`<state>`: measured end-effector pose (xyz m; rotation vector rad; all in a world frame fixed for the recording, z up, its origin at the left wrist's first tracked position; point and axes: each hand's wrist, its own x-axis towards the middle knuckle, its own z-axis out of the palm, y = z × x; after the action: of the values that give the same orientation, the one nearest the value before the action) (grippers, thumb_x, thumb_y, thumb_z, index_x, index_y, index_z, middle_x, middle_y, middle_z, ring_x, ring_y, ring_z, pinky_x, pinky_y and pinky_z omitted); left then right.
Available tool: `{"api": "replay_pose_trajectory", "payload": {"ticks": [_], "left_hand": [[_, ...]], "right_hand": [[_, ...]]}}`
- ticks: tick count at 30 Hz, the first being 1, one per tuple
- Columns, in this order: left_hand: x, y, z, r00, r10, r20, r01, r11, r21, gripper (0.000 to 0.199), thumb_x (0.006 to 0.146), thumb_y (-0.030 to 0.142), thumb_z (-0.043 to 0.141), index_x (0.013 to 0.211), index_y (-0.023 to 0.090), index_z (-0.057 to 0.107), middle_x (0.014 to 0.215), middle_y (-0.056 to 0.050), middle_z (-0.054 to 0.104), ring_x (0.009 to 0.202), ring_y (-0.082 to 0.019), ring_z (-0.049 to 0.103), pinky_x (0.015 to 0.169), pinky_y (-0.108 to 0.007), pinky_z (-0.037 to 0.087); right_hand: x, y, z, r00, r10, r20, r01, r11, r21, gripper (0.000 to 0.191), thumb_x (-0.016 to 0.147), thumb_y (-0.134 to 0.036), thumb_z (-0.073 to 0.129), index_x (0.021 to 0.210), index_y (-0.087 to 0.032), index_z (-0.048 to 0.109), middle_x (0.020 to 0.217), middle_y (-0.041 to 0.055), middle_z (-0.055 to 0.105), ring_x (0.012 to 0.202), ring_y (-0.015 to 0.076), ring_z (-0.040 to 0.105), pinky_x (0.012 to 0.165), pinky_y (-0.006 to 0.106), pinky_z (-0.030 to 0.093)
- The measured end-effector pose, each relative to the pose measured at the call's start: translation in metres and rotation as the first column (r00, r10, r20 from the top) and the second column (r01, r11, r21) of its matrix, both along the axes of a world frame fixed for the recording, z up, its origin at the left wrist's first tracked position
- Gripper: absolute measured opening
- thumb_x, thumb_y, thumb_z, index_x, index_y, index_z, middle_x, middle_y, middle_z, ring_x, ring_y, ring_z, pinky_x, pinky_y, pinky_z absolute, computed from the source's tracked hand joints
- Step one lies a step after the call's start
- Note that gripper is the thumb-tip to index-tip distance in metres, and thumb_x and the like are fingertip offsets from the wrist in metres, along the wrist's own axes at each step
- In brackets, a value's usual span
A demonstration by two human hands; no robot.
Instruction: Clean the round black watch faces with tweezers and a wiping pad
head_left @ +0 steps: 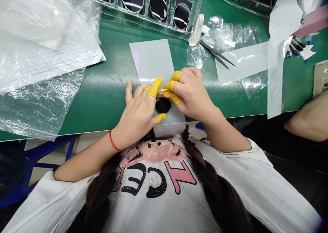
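A small round black glass disc with a shiny rim (163,105) lies over a sheet of translucent film (155,60) at the table's front edge. My left hand (138,111) steadies the disc, its thumb at the near rim and its fingers at the far side. My right hand (191,92) is closed in a pinch just above the disc's upper right rim. What sits between those fingertips is too small to make out; a faint clear edge shows near them. Yellow finger cots cover several fingertips on both hands.
A clear plastic tray (143,15) with several round dark discs stands at the back. Black tweezers (216,54) lie right of centre, among clear plastic pieces (228,33) and film strips (243,63). Plastic bags (38,99) and a printed sheet (64,60) cover the left. Another person's arm (307,118) rests at right.
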<state>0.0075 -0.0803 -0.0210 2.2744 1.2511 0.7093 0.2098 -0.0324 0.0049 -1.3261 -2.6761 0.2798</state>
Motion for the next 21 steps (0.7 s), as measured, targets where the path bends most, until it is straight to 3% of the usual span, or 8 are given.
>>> {"api": "replay_pose_trajectory", "payload": {"ticks": [5, 11, 16, 19, 21], "left_hand": [[0.000, -0.001, 0.002, 1.000, -0.001, -0.013, 0.001, 1.000, -0.019, 0.077, 0.092, 0.028, 0.063, 0.154, 0.016, 0.020, 0.130, -0.014, 0.060, 0.128, -0.033, 0.052, 0.125, -0.068, 0.014], [-0.002, 0.002, 0.003, 1.000, 0.003, -0.012, -0.004, 1.000, -0.029, 0.079, 0.089, 0.025, 0.066, 0.154, 0.020, 0.019, 0.137, -0.014, 0.057, 0.129, -0.033, 0.053, 0.123, -0.072, 0.017], [0.001, 0.000, 0.002, 0.999, -0.007, -0.048, 0.003, 0.997, -0.072, 0.084, 0.086, 0.026, 0.071, 0.154, 0.018, 0.022, 0.134, -0.012, 0.060, 0.131, -0.032, 0.051, 0.125, -0.070, 0.015], [-0.008, 0.003, 0.013, 0.995, -0.091, -0.046, 0.084, 0.988, -0.130, 0.080, 0.088, 0.026, 0.068, 0.153, 0.020, 0.021, 0.124, -0.007, 0.064, 0.125, -0.028, 0.055, 0.125, -0.068, 0.018], [-0.025, 0.016, 0.029, 0.993, -0.119, -0.029, 0.115, 0.987, -0.110, 0.075, 0.089, 0.026, 0.065, 0.151, 0.022, 0.023, 0.120, -0.006, 0.065, 0.119, -0.026, 0.058, 0.124, -0.068, 0.021]], "right_hand": [[0.006, -0.005, 0.006, 0.999, -0.002, -0.043, 0.003, 1.000, 0.004, 0.029, 0.104, -0.037, 0.035, 0.099, -0.025, 0.060, 0.095, 0.0045, 0.057, 0.099, 0.0234, 0.051, 0.100, 0.050, 0.035], [-0.001, -0.007, -0.004, 0.998, -0.028, -0.048, 0.030, 0.999, 0.031, 0.021, 0.101, -0.028, 0.042, 0.092, -0.021, 0.060, 0.091, 0.0053, 0.060, 0.093, 0.0219, 0.050, 0.093, 0.043, 0.036], [0.008, -0.004, -0.002, 0.971, -0.053, -0.232, 0.052, 0.999, -0.011, 0.025, 0.102, -0.034, 0.043, 0.093, -0.021, 0.063, 0.088, 0.0048, 0.063, 0.089, 0.0213, 0.054, 0.088, 0.040, 0.040], [0.029, -0.003, -0.005, 0.927, -0.129, -0.352, 0.123, 0.992, -0.039, 0.025, 0.101, -0.039, 0.048, 0.100, -0.021, 0.066, 0.088, 0.0045, 0.067, 0.085, 0.0200, 0.058, 0.083, 0.038, 0.044], [0.046, -0.001, -0.012, 0.926, -0.200, -0.319, 0.207, 0.978, -0.012, 0.028, 0.099, -0.042, 0.052, 0.111, -0.021, 0.067, 0.094, 0.0071, 0.070, 0.088, 0.0225, 0.060, 0.081, 0.040, 0.047]]}}
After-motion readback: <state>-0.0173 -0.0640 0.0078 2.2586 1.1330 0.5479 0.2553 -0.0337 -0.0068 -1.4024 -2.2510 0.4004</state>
